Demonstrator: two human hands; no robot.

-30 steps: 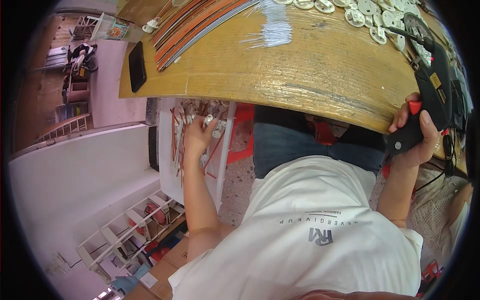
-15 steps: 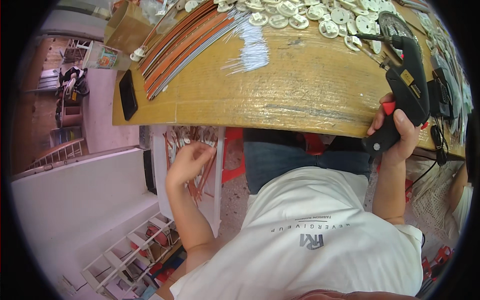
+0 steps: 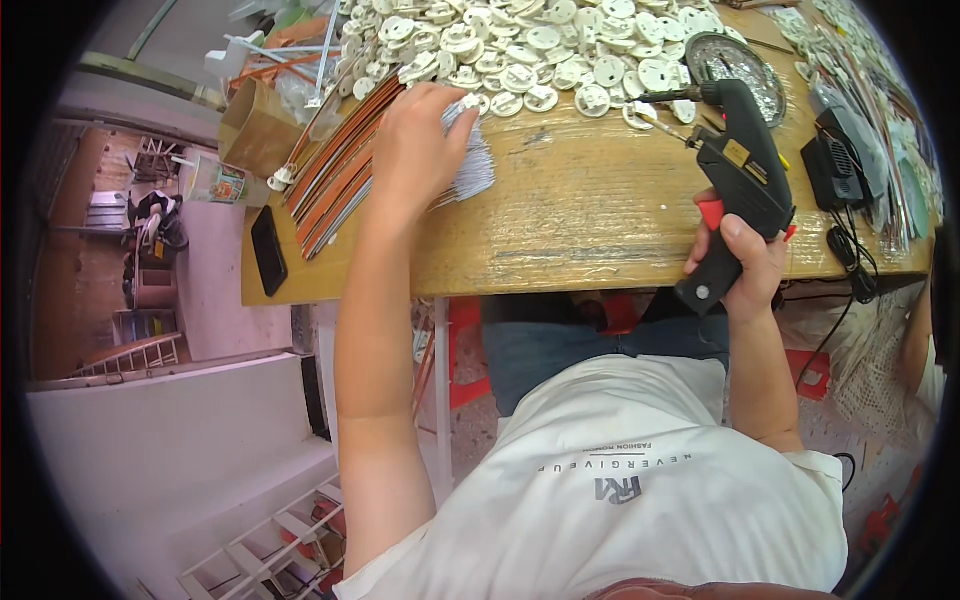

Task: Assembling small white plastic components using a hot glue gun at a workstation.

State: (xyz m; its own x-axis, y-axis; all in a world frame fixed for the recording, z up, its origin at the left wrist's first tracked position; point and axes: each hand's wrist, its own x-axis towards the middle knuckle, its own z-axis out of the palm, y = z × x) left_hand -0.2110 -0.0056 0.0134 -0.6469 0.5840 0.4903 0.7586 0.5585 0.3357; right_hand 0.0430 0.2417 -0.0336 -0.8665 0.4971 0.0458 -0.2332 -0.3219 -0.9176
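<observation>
My right hand [image 3: 752, 262] grips a black pistol-shaped soldering gun [image 3: 745, 165] with a red trigger. Its thin tip points left, close to the white round plastic parts at the far side of the table. My left hand [image 3: 418, 150] is over the bundles of orange and grey wires [image 3: 345, 160]. Beside its fingers lie white wire ends [image 3: 475, 172] and the edge of the pile of white round parts [image 3: 540, 40]. The left thumb stands apart from the bent fingers, whose tips are partly hidden; I see nothing held between them.
The wooden table [image 3: 580, 230] carries a black phone [image 3: 268, 250] near its left edge and a cardboard box [image 3: 258, 125] farther back. At right are a round dish [image 3: 735, 70], a black power adapter [image 3: 838, 165] with a coiled cable, and more wires. Another person's arm [image 3: 918, 330] shows far right.
My left hand has risen from the open drawer of wires below the table edge to the wire bundles on the tabletop. My right hand still holds the soldering gun. The whole view has shifted.
</observation>
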